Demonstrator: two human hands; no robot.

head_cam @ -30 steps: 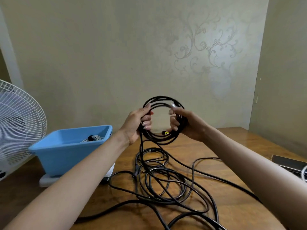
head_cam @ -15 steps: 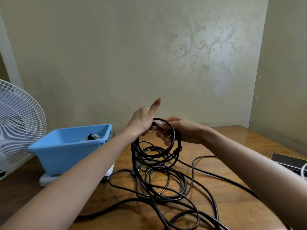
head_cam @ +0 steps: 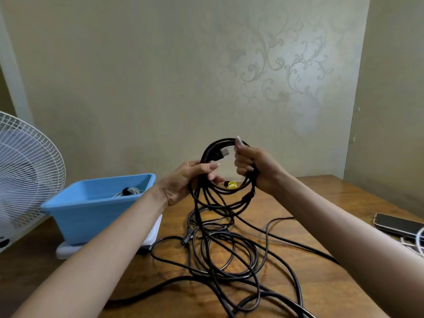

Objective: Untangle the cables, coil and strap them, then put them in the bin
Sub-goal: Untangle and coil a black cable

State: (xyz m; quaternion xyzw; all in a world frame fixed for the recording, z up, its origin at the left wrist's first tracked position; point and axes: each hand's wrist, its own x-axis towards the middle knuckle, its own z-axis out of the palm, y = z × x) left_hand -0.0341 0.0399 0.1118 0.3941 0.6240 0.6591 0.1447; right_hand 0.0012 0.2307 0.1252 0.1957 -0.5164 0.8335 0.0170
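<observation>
I hold a black cable coil (head_cam: 207,152) upright above the wooden table (head_cam: 305,198). My left hand (head_cam: 183,182) grips the coil's left side with its fingers wrapped round the strands. On the coil's right side my right hand (head_cam: 257,168) grips the loops, and a plug end (head_cam: 223,153) sticks out inside the ring. From the coil the cable drops into a tangled pile of black cables (head_cam: 229,255) on the table. A small yellow strap (head_cam: 231,185) lies behind the coil. The blue bin (head_cam: 96,203) at the left holds a coiled white cable (head_cam: 129,192).
A white fan (head_cam: 25,173) stands at the far left beside the bin. The bin sits on a white base (head_cam: 68,249). A phone (head_cam: 399,222) and white cables (head_cam: 419,242) lie at the right edge. The wall is close behind the table.
The coil has been raised from a low, flattened position back to upright in front of me. My left thumb no longer points up; both hands grip the ring's sides again.
</observation>
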